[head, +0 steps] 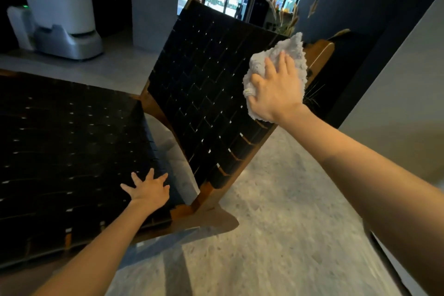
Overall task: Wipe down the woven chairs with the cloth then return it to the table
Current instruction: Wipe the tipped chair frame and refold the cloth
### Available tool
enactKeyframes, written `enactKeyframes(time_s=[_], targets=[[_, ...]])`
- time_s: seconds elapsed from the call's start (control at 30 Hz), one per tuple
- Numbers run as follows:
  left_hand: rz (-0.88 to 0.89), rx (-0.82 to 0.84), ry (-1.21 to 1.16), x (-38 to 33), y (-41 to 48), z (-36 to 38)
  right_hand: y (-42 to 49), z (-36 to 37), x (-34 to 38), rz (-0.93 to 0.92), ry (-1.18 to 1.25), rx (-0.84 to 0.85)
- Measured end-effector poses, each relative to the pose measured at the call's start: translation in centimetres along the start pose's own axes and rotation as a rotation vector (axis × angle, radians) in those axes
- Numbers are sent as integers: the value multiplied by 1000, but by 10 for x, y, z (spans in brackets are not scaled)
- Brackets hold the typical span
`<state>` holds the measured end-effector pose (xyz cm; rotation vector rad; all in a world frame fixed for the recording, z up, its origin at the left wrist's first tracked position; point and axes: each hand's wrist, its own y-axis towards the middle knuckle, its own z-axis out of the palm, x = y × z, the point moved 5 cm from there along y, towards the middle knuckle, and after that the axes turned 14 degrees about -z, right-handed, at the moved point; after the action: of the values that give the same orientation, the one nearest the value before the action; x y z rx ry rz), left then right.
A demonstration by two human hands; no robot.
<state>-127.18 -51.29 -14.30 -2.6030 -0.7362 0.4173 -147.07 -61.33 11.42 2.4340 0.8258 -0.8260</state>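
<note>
The right forearm reaches in from the lower right, closest to the lens, and leads up to the right hand [276,86] pressed against the upper right part of the chair's backrest [204,94]. Under that palm sits the cloth [296,51], a pale grey crumpled rag. The grip here is a spread one: fingers splayed over the cloth and holding it flat against the black woven straps, with folds of fabric bulging out above the fingertips, to the left of the thumb and below the heel of the hand. The cloth overlaps the backrest's right wooden edge.

The left hand [147,190] lies flat and open on the woven seat [67,142], fingers fanned, near the seat's back corner, holding nothing. The seat and backrest share a brown wooden frame [185,210], and a gap between them shows the speckled grey floor [276,223]. A white cylindrical appliance [62,7] stands well beyond the chair.
</note>
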Motion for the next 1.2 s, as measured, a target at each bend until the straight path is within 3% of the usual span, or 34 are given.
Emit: enactKeyframes(time_s=[0.37,0.63,0.8,1.1,1.2], targets=[[-30,-96,22,8,15,22,-14,62,145,-462,306,218],[-42,-51,46,16,30,31,-18,86,198,-592,239,345],[-43,22,60,16,33,25,-7,51,141,-404,257,196],[-70,92,40,10,38,16,21,-29,-8,14,-13,-198],[-57,46,53,10,40,14,33,-32,-28,153,24,-179]])
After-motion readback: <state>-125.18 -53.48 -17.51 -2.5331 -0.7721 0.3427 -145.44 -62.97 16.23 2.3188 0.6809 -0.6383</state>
